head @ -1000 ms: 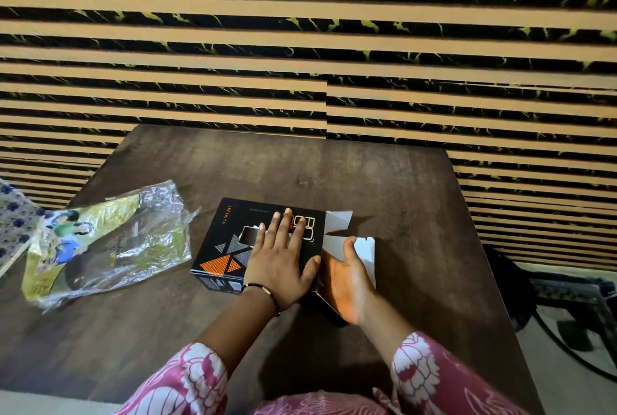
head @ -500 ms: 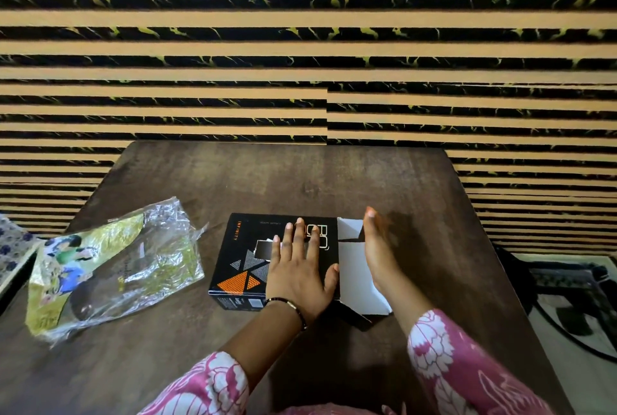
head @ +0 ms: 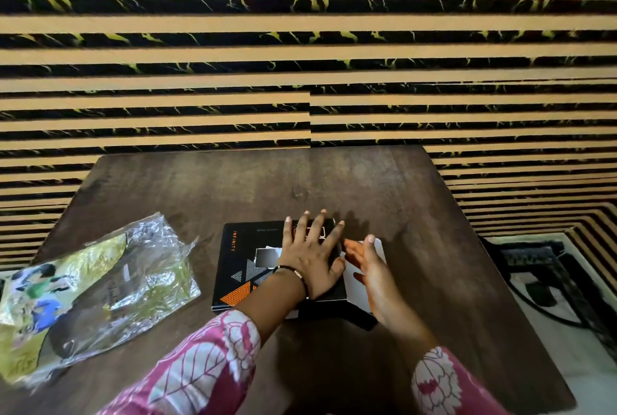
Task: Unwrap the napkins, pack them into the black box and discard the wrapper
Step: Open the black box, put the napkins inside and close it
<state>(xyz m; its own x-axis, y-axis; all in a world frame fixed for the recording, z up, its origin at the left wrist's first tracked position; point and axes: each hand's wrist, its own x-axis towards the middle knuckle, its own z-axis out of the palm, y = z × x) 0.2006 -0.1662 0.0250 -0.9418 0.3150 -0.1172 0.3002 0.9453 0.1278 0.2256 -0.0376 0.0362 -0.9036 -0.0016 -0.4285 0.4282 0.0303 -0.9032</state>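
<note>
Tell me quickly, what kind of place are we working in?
Probably a home room, though I can't be sure: a dark wooden table stands against a black-and-tan striped wall panel, with patterned fabric on the floor.

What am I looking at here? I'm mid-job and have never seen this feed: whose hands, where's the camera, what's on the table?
There is no machine. A person wears one camera on the head, looking forward and down at their own hands. The left hand lies flat, fingers spread, on the black box. The right hand stands edge-on at the box's white end flap; neither grips anything. Left of the box, the crumpled wrapper lies on the wooden table. No napkins show.
</note>
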